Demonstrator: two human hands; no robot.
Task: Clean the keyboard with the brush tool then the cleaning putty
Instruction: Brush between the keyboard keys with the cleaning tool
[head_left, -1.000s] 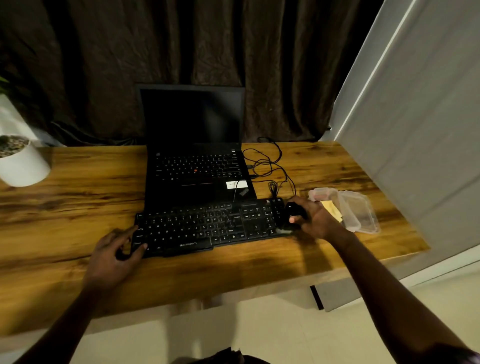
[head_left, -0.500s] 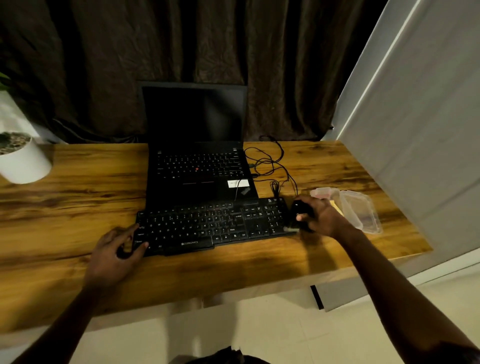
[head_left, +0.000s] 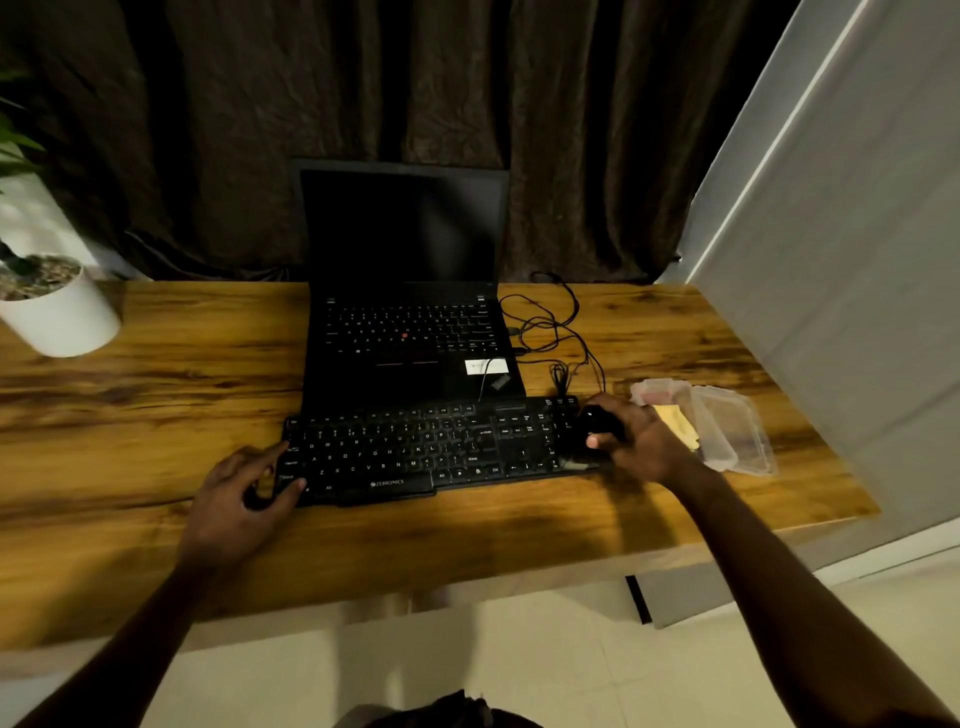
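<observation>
Head view: left hand grips keyboard at its left end; right hand clasps black brush on the numpad end. I'd brace with the left and sweep bristles lightly along key gaps, row by row. Putty sits just right of it, in tub.

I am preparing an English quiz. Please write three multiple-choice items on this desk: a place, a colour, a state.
1. Where is the clear container? A) left of the keyboard B) right of the keyboard C) on the floor
2. What colour is the plant pot? A) white B) red C) blue
3. The right hand: A) lies flat B) grips a black tool C) holds the pot
Answers: B, it lies past the keyboard's right end; A, the pot is plainly white; B, the hand curls round the tool.
</observation>
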